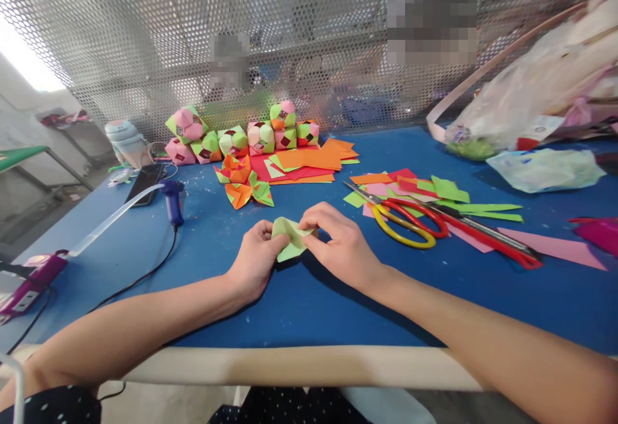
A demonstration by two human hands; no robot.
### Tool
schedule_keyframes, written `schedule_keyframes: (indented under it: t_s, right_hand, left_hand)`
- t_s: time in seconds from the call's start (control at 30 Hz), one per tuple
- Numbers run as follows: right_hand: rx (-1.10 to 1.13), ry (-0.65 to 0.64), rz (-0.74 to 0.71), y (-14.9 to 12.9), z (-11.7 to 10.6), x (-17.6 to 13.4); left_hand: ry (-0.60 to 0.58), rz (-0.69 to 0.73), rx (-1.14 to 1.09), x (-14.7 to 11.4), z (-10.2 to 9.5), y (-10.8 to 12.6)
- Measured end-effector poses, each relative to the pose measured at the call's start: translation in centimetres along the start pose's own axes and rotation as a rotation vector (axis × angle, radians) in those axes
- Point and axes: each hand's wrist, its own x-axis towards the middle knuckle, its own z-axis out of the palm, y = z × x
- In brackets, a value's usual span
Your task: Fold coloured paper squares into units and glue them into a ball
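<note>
A light green piece of folded paper (286,248) is held up between my two hands, just above the blue table (217,311). My left hand (257,253) pinches its left side with the thumb on the front face. On the right side, the thumb and fingertips of my right hand (340,240) grip a folded corner. Beyond my hands lie orange and green folded paper pieces (248,192). A row of folded paper balls (236,141) in pink, green and orange stands behind these, with some stacked on others.
Scissors (405,218) and a red-and-black utility knife (502,237) lie on paper scraps to the right. Orange and red sheets (309,163) are stacked at the back. A blue glue gun (174,202) with a cord stands left, near a phone (145,186) and bottle (128,144). Perforated metal (309,38) borders the table's back.
</note>
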Motion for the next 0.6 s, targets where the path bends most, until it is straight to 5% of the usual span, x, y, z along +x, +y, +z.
schedule_keyframes:
  t_s: [0.2, 0.6]
  right_hand:
    - [0.016, -0.064, 0.011, -0.08, -0.07, -0.15]
    - [0.200, -0.132, 0.478, 0.35, 0.17, 0.09]
  left_hand:
    - [-0.008, 0.054, 0.002, 0.25, -0.31, -0.41]
    - [-0.055, 0.121, 0.152, 0.49, -0.67, -0.44]
